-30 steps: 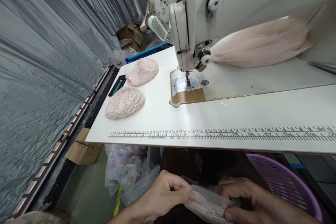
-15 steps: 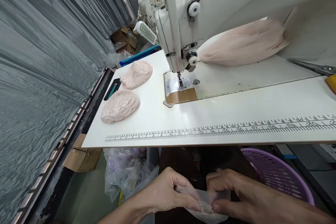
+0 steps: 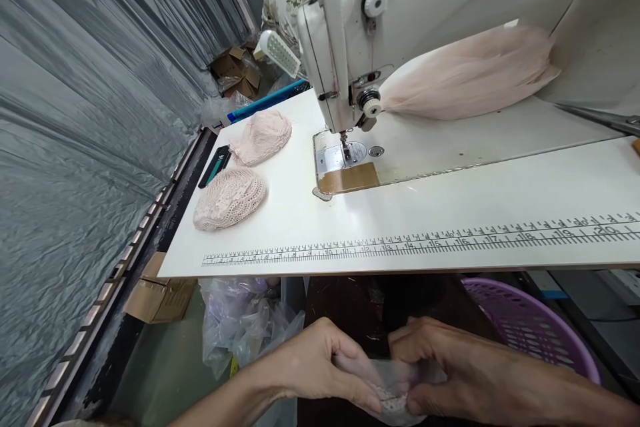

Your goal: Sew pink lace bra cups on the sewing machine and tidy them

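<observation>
Sewing station, grey sheeting on the wall at your left.
- White table (image 3: pixel 450 213): measuring scale (image 3: pixel 425 240) printed along the front edge.
- Industrial sewing machine (image 3: pixel 350 33) at the rear, pink tulle bundle (image 3: pixel 470 73) beneath its arm.
- Two pink lace cups (image 3: pixel 230 199), left of the needle.
- Purple basket (image 3: pixel 530 333) under the table, right.
- Your left hand (image 3: pixel 320 367) and right hand (image 3: pixel 450 367), below the table edge: fingers of both pinched shut on one small lace piece (image 3: pixel 387 401) held between them.

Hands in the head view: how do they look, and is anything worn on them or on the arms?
The left hand and the right hand are bare: no gloves, and no ring or watch shows. The left forearm and right forearm are bare too, with no sleeve in view.
</observation>
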Motion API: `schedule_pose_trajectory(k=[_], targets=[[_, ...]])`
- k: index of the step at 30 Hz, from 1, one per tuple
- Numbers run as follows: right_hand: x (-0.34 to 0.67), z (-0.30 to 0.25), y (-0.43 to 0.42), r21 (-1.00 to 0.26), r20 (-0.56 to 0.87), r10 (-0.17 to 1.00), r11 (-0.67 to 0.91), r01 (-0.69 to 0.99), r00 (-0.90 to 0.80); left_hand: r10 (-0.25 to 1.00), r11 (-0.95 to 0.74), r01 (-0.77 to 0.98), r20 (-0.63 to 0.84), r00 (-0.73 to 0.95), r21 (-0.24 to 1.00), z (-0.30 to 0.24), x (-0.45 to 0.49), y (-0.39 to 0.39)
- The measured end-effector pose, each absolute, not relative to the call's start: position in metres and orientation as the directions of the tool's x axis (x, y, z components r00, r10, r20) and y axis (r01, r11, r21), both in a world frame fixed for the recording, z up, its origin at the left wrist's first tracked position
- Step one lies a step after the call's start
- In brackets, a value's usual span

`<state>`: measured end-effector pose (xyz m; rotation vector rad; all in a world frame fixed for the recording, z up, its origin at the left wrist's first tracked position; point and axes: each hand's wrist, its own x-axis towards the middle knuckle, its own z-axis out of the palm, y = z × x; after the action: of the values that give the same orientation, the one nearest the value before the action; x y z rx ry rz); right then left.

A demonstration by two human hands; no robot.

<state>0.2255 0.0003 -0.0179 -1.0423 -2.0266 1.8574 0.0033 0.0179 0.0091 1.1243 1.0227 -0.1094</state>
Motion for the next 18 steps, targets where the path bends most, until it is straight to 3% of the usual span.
schedule_pose_trajectory(k=[10, 18], targets=[[0.236, -0.022, 0.004, -0.934, -0.352, 0.561, -0.157, 0.32, -0.75, 0.4, 0.561, 0.485, -0.733, 0.551, 0.671, 0.0, -0.003, 0.015], [0.225, -0.027, 0.001, -0.924, -0.378, 0.596, -0.188, 0.334, -0.709, 0.424, 0.556, 0.495, -0.74, 0.522, 0.668, -0.001, -0.004, 0.013]])
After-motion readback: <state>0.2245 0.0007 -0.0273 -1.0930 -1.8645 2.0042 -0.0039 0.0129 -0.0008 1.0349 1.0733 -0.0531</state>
